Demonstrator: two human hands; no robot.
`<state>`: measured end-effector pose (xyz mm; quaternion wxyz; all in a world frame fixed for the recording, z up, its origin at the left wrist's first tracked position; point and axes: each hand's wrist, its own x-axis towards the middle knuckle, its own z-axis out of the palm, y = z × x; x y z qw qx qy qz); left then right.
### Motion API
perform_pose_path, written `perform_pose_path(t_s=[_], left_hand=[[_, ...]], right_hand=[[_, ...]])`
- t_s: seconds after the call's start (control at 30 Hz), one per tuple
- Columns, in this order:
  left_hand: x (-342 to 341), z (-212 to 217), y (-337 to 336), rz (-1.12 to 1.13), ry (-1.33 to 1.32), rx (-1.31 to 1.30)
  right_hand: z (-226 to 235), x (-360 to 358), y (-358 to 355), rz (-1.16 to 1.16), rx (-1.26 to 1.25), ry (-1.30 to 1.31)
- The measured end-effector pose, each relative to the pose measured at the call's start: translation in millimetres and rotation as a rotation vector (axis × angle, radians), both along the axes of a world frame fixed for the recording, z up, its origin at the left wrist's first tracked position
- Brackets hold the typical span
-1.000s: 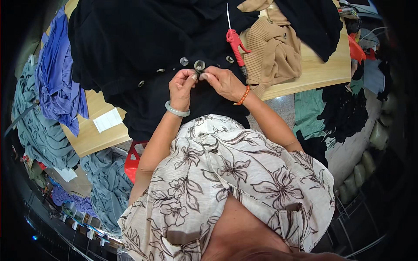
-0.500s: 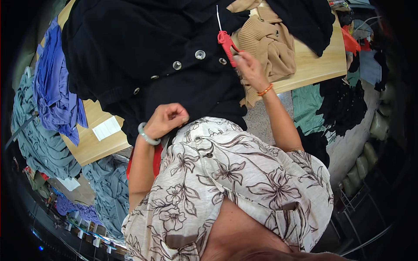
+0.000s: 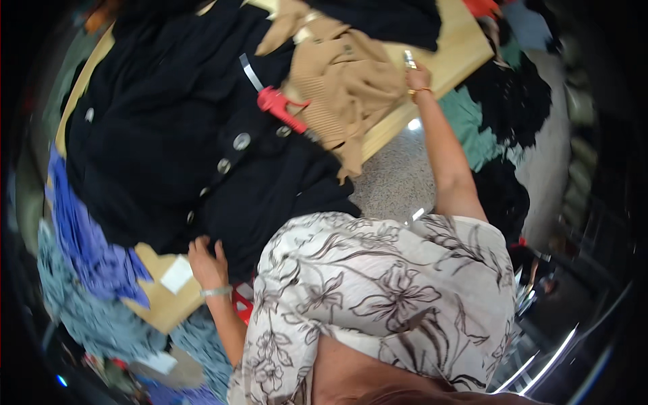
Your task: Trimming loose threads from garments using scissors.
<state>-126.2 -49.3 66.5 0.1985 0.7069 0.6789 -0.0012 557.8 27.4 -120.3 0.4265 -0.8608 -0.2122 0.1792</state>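
The left hand (image 3: 210, 267), its fingers spread, was at the black garment (image 3: 148, 162), while the right hand (image 3: 418, 79) pinched one small silvery thing (image 3: 409, 59) (too blurred for naming).

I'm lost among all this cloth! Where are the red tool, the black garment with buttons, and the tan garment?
Red tool (image 3: 278, 106): head view, on its red body.
Black garment with buttons (image 3: 158, 138): head view, on its dark fabric.
Tan garment (image 3: 356, 84): head view, on its knitted fabric.

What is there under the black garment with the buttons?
The table shows beside the black garment at lower left and probably continues beneath; anything else covered cannot be seen.
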Motion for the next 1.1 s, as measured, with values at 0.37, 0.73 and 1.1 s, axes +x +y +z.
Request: perform_pose_path(t_s=[0.37,0.73,1.1], left_hand=[[57.9,18.7,22.7,0.073,-0.364,0.058],[149.8,-45.4,107.3,-0.169,-0.389,0.328],[155.3,-31.0,109.0,-0.254,-0.453,0.364]], right_hand=[[3.4,-27.3,-25.7,0.096,-0.327,-0.323],[120.7,-253.2,19.2,0.874,0.058,0.064],[85.0,-309.2,21.8,0.893,0.026,-0.330]])
